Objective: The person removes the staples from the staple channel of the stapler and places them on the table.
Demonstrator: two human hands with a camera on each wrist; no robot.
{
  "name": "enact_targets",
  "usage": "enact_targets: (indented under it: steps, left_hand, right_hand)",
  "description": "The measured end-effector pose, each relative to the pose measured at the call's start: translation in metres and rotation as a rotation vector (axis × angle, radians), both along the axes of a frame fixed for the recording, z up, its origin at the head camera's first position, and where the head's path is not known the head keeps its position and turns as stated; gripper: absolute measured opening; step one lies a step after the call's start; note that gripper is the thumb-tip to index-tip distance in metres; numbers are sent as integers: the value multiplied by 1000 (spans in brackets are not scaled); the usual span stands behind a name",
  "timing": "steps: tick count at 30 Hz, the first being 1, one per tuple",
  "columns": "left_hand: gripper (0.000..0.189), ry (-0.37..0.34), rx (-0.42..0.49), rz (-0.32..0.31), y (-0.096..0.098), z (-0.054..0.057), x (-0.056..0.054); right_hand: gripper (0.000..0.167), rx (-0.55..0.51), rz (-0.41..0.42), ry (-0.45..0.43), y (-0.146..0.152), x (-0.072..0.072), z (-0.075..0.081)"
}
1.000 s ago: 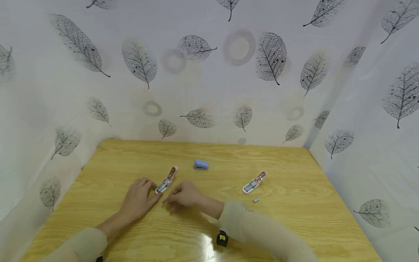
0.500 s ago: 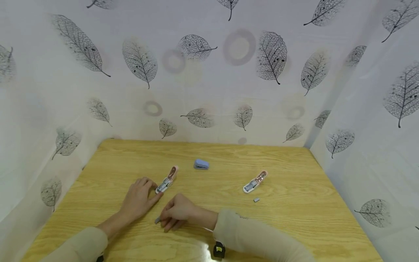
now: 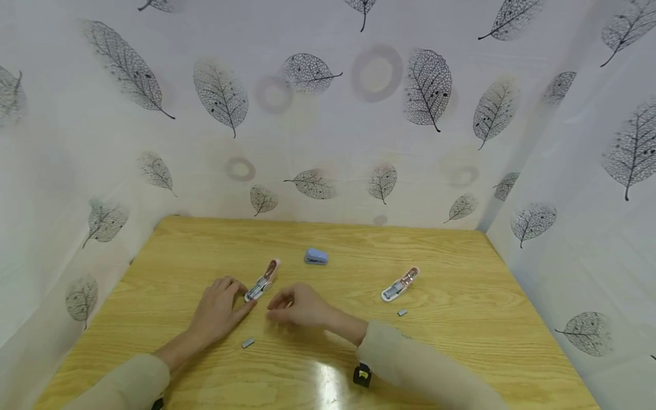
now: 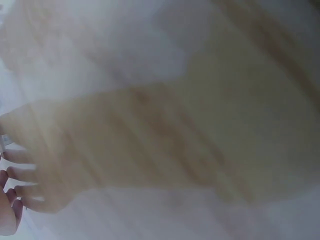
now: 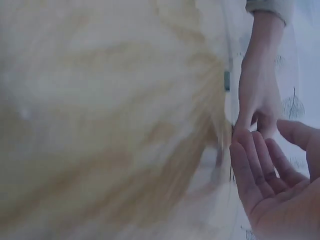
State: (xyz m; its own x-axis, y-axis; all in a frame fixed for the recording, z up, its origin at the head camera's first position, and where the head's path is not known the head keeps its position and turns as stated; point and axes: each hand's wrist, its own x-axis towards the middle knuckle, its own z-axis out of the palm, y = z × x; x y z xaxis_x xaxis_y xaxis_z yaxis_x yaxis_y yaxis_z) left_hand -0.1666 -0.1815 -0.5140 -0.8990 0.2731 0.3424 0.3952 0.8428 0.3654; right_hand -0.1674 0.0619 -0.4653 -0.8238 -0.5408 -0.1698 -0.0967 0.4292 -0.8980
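An opened stapler (image 3: 261,287), white below with a pink upper arm swung back, lies on the table left of centre. My left hand (image 3: 214,310) holds its near end between thumb and fingers. Just right of it, my right hand (image 3: 302,306) hovers with loosely bent fingers and nothing in them. A small grey strip of staples (image 3: 248,343) rests on the wood, nearer to me than both hands. In the right wrist view, the right hand's fingers (image 5: 255,170) are relaxed and apart from the strip. The left wrist view is blurred.
A second opened stapler (image 3: 400,285) lies to the right, with another small grey staple strip (image 3: 402,312) close by. Farther back sits a small blue stapler (image 3: 316,257). A leaf-patterned cloth (image 3: 328,131) encloses the back and sides of the wooden table (image 3: 451,353).
My right hand carried the staple strip toward me, let it go on the table, then moved back up and right toward the stapler. The left hand stayed at the stapler.
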Motion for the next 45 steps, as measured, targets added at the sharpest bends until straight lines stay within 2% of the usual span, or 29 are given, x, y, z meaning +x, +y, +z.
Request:
enact_targets:
  steps: [3,11,13,18,24,27,32,38,45]
  left_hand:
    - [31,1,-1,-1,0,1,0]
    - [30,-7,-4,2,0,3,0]
    - [30,-11,-6,2,0,3,1]
    - [29,-10,-8,-1,2,3,2]
    - [29,2,-12,0,2,3,3]
    - [30,5,-14,2,2,3,2]
    - [30,11,-19,2,2,2,2]
    - [30,19,-23,5,2,1,3]
    - [30,9,-42,3,2,2,2]
  right_hand:
    - [22,71,37,143,14,-11,4]
    - [39,249,55,489,46,-44,10]
    - [44,328,55,569,53,-50,10]
    - [53,522,59,706,67,-62,10]
    - [57,657,68,861,78,-83,3]
    - [57,732,80,893,82,-92,1]
    - [57,816,124,866,85,-100,-1]
    - [48,828,172,881,86,-103,-2]
    - [40,841,177,853,85,-103,-2]
